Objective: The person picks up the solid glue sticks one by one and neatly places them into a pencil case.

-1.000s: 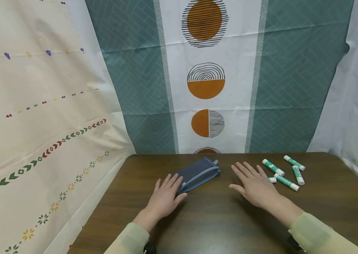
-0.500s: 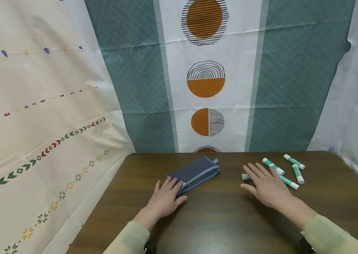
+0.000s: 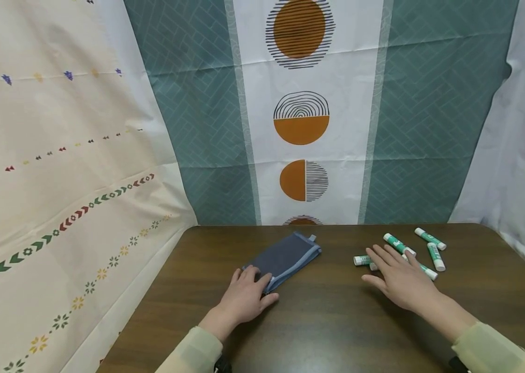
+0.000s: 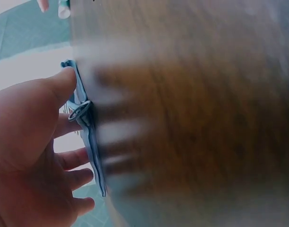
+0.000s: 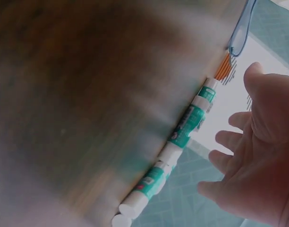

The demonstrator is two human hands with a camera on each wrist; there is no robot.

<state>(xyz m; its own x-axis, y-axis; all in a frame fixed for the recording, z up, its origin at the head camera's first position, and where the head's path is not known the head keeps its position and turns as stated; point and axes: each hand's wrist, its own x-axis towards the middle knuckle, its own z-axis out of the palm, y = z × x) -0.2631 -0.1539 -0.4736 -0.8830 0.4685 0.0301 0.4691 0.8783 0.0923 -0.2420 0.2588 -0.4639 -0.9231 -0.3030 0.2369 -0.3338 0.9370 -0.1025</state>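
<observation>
A dark blue pouch [image 3: 281, 256] with a lighter blue zip edge lies on the table. My left hand [image 3: 240, 299] rests its fingertips on the pouch's near left corner, thumb beside it. A pull ring [image 4: 79, 112] at the pouch's edge shows near that thumb in the left wrist view. On the right, my right hand [image 3: 402, 282] hovers over green and white glue sticks [image 3: 396, 242], fingers extended and holding nothing. It partly hides some of them. From the right wrist, a gap shows between the palm and a glue stick [image 5: 187, 125].
The brown wooden table [image 3: 309, 331] ends at a back edge against a hanging cloth [image 3: 309, 77] with orange circles. A cream patterned cloth [image 3: 57, 155] drapes along the left side. Two more glue sticks, one of them upright-angled [image 3: 436, 257], lie right of the hand.
My right hand has moved right, over the glue sticks, uncovering one at their left. The pouch has flattened and shifted slightly towards me under my left fingers, which are now more bent.
</observation>
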